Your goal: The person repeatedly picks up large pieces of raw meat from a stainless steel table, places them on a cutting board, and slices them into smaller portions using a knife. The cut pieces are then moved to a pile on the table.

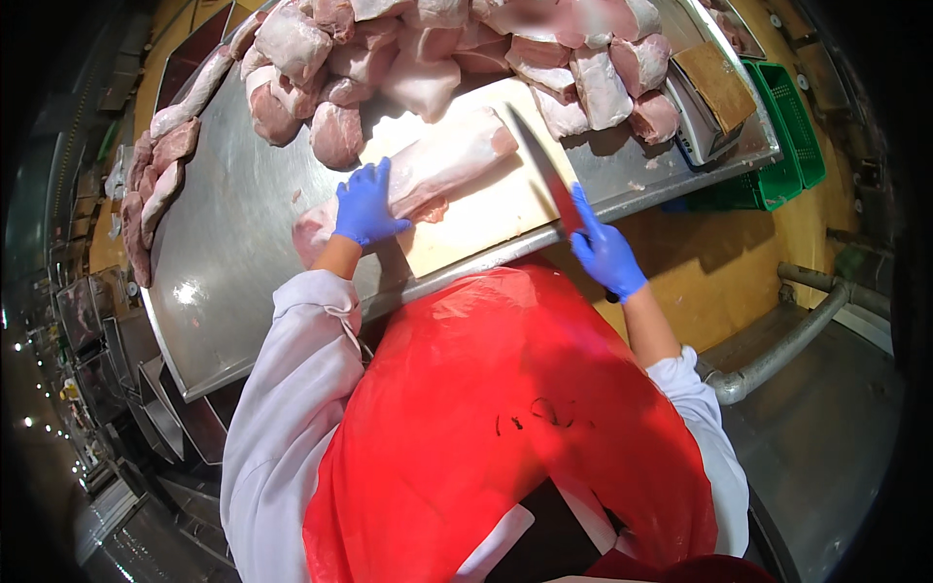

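Note:
A long pale slab of raw meat [442, 173] lies across a white cutting board [457, 245], its left end reaching past the board onto the metal table. My left hand [366, 207], in a blue glove, rests on the slab near that left end with fingers spread. In my right hand [604, 255], also gloved in blue, is a long knife [542, 165]. Its blade points up and away, just right of the slab's right end and apart from it. The handle is mostly hidden in my fingers.
Large raw meat pieces [413, 68] are heaped along the table's far side, and more meat strips [160, 185] line its left edge. A scale [705, 136] bearing a brown block [716, 83] stands at the right, beside green crates [782, 136]. A metal pipe rail [782, 340] runs at lower right.

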A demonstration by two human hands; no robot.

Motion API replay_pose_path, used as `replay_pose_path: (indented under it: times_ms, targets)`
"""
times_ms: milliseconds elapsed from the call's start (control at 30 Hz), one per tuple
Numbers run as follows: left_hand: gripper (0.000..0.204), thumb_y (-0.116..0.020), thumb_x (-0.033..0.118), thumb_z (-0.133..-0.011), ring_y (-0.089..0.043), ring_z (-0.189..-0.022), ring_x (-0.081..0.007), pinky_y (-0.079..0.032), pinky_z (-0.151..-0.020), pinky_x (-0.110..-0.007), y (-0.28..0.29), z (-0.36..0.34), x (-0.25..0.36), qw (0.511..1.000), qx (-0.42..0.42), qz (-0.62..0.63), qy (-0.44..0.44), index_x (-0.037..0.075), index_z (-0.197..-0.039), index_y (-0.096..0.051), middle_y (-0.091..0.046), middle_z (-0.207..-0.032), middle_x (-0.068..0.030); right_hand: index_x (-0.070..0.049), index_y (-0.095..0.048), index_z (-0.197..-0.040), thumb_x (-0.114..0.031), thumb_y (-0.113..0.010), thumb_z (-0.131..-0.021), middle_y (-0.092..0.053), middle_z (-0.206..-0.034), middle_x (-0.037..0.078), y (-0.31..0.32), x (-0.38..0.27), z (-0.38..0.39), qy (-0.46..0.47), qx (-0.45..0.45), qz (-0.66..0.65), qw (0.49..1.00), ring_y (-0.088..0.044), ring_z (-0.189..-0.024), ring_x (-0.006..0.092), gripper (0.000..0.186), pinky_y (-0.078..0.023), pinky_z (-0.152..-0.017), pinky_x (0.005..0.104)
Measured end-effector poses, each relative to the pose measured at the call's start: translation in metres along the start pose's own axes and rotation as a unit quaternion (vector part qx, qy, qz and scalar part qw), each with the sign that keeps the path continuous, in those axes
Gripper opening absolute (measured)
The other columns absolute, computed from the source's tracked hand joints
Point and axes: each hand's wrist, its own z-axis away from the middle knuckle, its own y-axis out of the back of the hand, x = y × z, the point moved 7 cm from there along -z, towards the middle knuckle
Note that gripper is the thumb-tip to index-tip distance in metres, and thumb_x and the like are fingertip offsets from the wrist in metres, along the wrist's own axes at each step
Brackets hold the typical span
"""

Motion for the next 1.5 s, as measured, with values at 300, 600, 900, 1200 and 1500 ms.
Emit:
replay_pose_path:
  times_ms: [300,600,900,1200,1500]
  targets:
    - [0.112,-0.083,0.061,-0.06,-0.055,-0.116,-0.0368,-0.04,-0.099,-0.056,-0.007,0.003,-0.004,0.997,0.067,0.022,0.005,0.008,-0.15,-0.043,-0.056,-0.125,-0.0174,-0.018,-0.007,-0.166,-0.002,-0.054,-0.087,-0.069,-0.083,0.026,-0.092,-0.082,-0.066,-0.013,-0.138,0.111,0.984,-0.067,-0.072,0.0455,0.093,-0.052,-0.069,0.0556]
    - [0.102,-0.074,0.066,-0.068,-0.051,-0.125,-0.0383,-0.034,-0.105,-0.063,-0.017,0.001,-0.009,0.992,0.112,0.059,0.002,0.011,-0.149,-0.045,-0.052,-0.14,-0.0197,-0.017,-0.008,-0.166,-0.001,-0.055,-0.085,-0.069,-0.083,0.026,-0.103,-0.116,-0.059,-0.042,-0.127,0.158,0.978,-0.066,-0.074,0.0463,0.095,-0.052,-0.068,0.0559]
    - [0.093,-0.076,0.058,-0.066,-0.054,-0.12,-0.0369,-0.038,-0.099,-0.056,-0.01,0.007,-0.013,0.988,0.117,0.091,-0.038,0.01,-0.141,-0.051,-0.055,-0.132,-0.0188,-0.016,-0.014,-0.165,-0.008,-0.045,-0.095,-0.071,-0.092,0.026,-0.131,-0.136,-0.114,-0.073,-0.075,0.206,0.973,-0.069,-0.08,0.0454,0.077,-0.055,-0.074,0.0553]
    - [0.091,-0.078,0.056,-0.063,-0.053,-0.119,-0.0344,-0.036,-0.099,-0.057,-0.017,0.007,-0.024,0.987,0.114,0.109,-0.037,0.01,-0.137,-0.05,-0.053,-0.129,-0.0161,-0.02,-0.004,-0.166,-0.008,-0.048,-0.094,-0.072,-0.096,0.029,-0.138,-0.135,-0.069,-0.162,-0.159,0.215,0.95,-0.07,-0.084,0.0458,0.085,-0.054,-0.078,0.0561]
    - [0.085,-0.077,0.05,-0.061,-0.053,-0.118,-0.0338,-0.038,-0.096,-0.053,-0.009,0.013,-0.031,0.98,0.117,0.15,-0.06,0.008,-0.131,-0.052,-0.054,-0.129,-0.0163,-0.016,-0.001,-0.166,-0.007,-0.046,-0.096,-0.07,-0.104,0.03,-0.169,-0.118,-0.152,-0.117,-0.14,0.235,0.955,-0.07,-0.092,0.0454,0.083,-0.055,-0.081,0.0555]
